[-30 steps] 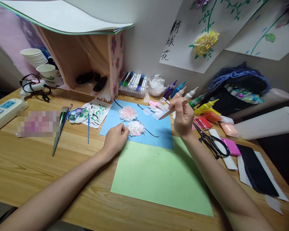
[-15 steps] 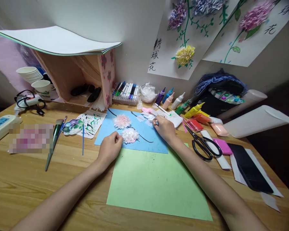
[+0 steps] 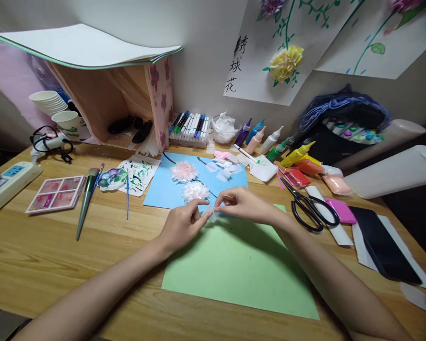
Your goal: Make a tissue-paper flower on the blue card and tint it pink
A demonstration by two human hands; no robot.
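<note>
My left hand (image 3: pixel 183 226) and my right hand (image 3: pixel 242 205) meet over the near edge of a blue paper sheet (image 3: pixel 163 189). Both pinch one small white tissue piece (image 3: pixel 210 213) between their fingertips. Just beyond them on the blue sheet sit a white tissue flower (image 3: pixel 195 191) and a pink tissue flower (image 3: pixel 183 171). Several loose tissue squares (image 3: pixel 224 170) lie at the sheet's far right. A green paper sheet (image 3: pixel 241 270) lies under my forearms.
Black scissors (image 3: pixel 307 204) lie right of my hands, with paint bottles (image 3: pixel 270 142), clay packets and a black strip (image 3: pixel 379 244) beyond. To the left are a brush (image 3: pixel 84 201), a paint palette (image 3: pixel 111 177), a makeup palette (image 3: pixel 56 187) and a power strip (image 3: pixel 7 177). Markers (image 3: pixel 190 127) stand by the wall.
My right hand came back from the tissue squares to the near edge of the blue sheet. My left hand left the white flower and joined it, both now pinching a tissue piece.
</note>
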